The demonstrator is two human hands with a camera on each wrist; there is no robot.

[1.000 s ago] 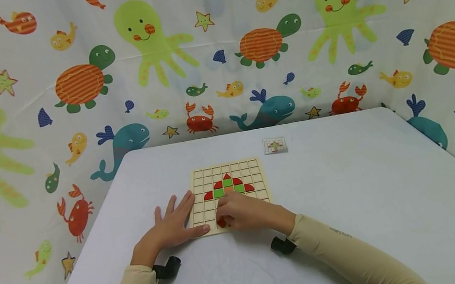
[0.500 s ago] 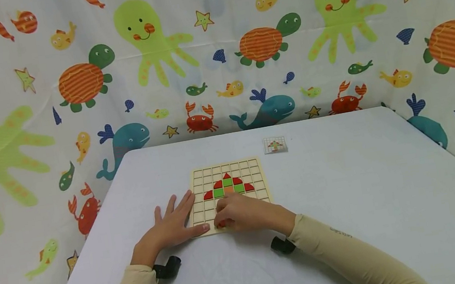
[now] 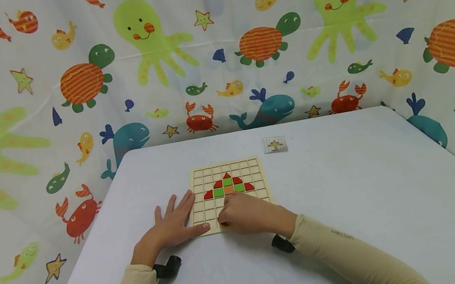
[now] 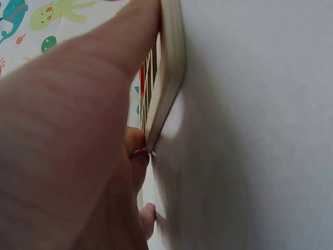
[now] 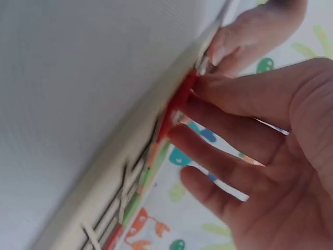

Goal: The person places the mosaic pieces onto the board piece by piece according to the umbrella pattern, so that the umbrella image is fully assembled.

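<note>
A square wooden grid board lies on the white table. Spread out at its left edge, my left hand touches the board with thumb and fingers; the left wrist view shows the thumb over the rim. My right hand is above the board's lower middle, its thumb and fingers pinching a red tile at the grid. Part of this tile is hidden by the fingers, so its full shape cannot be told. Above the hand sit red tiles, green tiles and an orange tile, forming a stepped, pointed pattern.
A small card with a printed grid and a similar coloured pattern lies behind the board, to the right. Past the table's far edge hangs a curtain printed with sea animals. Black wrist cameras sit under both wrists.
My right hand has shifted slightly left, then back right, with the red tile between its fingers. The left hand and the board have stayed in place.
</note>
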